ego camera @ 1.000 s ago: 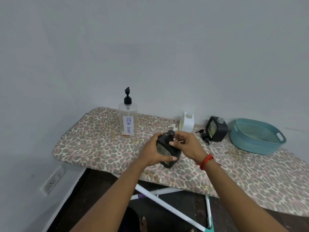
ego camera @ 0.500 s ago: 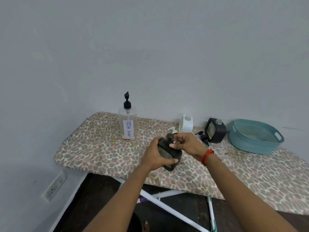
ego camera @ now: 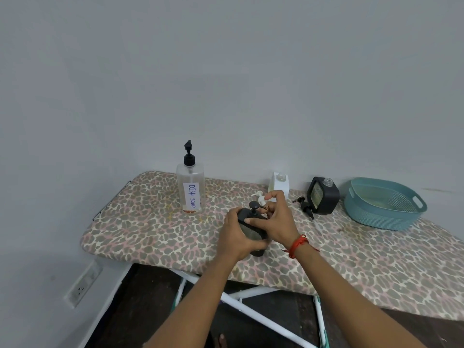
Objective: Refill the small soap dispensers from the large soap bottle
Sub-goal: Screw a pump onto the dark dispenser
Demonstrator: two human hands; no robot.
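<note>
My left hand (ego camera: 238, 236) wraps the body of a small black soap dispenser (ego camera: 252, 229), which is tilted above the leopard-print board (ego camera: 150, 227). My right hand (ego camera: 278, 219) pinches the collar of its black pump head. The large clear bottle (ego camera: 190, 187) labelled "DISH SOAP" stands upright at the back left with a black pump on top. A white dispenser (ego camera: 278, 184) and a second black dispenser (ego camera: 324, 195) stand open-topped near the wall. Their loose pumps, a white pump (ego camera: 258, 197) and a black pump (ego camera: 305, 205), lie beside them.
A teal plastic basket (ego camera: 384, 204) sits at the back right of the board. The board's white legs (ego camera: 251, 310) cross below, over a dark floor. A wall socket (ego camera: 84, 282) is low on the left wall.
The view has tilted down slightly. Both hands stay on the small black dispenser, and my right fingers have shifted around the pump collar.
</note>
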